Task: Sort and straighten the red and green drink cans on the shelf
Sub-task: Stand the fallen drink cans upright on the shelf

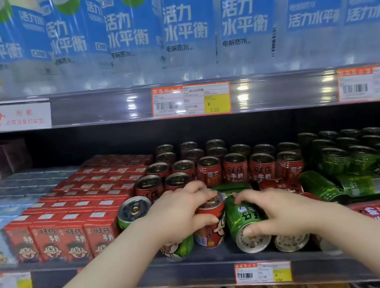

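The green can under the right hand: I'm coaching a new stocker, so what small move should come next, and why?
Probably tip the green can upright with the right hand and carry it right toward the standing green cans. It lies on its side at the shelf front, while the left hand holds the red can roughly upright beside it.

1. Bright, even light falls from overhead, and white glare spots streak the grey shelf rail [242, 97].
2. Under that rail, the rear red cans [165, 149] sit in deep shadow.
3. The water bottles [184, 20] on top look soft and smeared.
4. Wide-angle distortion bows the shelf lines near the corners.
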### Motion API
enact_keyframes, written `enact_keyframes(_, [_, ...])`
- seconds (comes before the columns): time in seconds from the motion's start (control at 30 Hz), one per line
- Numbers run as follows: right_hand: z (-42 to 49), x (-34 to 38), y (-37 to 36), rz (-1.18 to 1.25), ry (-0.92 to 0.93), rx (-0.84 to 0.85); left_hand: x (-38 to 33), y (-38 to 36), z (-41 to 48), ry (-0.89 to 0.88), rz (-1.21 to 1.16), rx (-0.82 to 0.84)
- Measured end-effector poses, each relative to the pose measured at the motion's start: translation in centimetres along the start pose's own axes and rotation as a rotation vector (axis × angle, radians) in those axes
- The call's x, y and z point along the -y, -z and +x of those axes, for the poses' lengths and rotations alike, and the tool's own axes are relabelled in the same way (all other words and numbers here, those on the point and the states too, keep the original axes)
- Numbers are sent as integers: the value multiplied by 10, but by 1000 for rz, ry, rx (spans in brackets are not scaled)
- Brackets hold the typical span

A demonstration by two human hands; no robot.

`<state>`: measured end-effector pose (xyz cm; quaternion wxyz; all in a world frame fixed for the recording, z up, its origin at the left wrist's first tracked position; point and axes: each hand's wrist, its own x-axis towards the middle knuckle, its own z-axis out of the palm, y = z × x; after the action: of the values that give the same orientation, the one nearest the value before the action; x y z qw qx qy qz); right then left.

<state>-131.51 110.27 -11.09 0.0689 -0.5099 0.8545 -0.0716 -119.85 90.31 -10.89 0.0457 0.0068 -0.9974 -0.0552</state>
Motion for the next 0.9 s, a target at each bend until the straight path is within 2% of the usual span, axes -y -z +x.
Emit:
enact_keyframes(0.13, [4, -8, 10, 123, 10, 9, 4, 2, -1, -36, -47, 23])
enact_keyframes(0.3, [21, -9, 17, 240, -66, -114, 4, 5, 0, -61, -128, 50])
enact_keyframes(0.43, [40, -9, 16, 187, -156, -104, -3, 10, 2, -8, -134, 41])
enact_keyframes(0.57, [49, -16, 17, 271, -110, -88, -31, 10, 17, 45, 18, -40])
enact_keyframes(0.7, [60, -32, 27, 85, -90, -265, -40, 0, 29, 37, 46, 19])
enact_keyframes(0.8, [71, -43, 24, -74, -118, -116, -40, -6, 29, 34, 81, 8])
enact_keyframes(0.9, [76, -45, 22, -70, -124, 28, -41, -5, 29, 34, 52, -1])
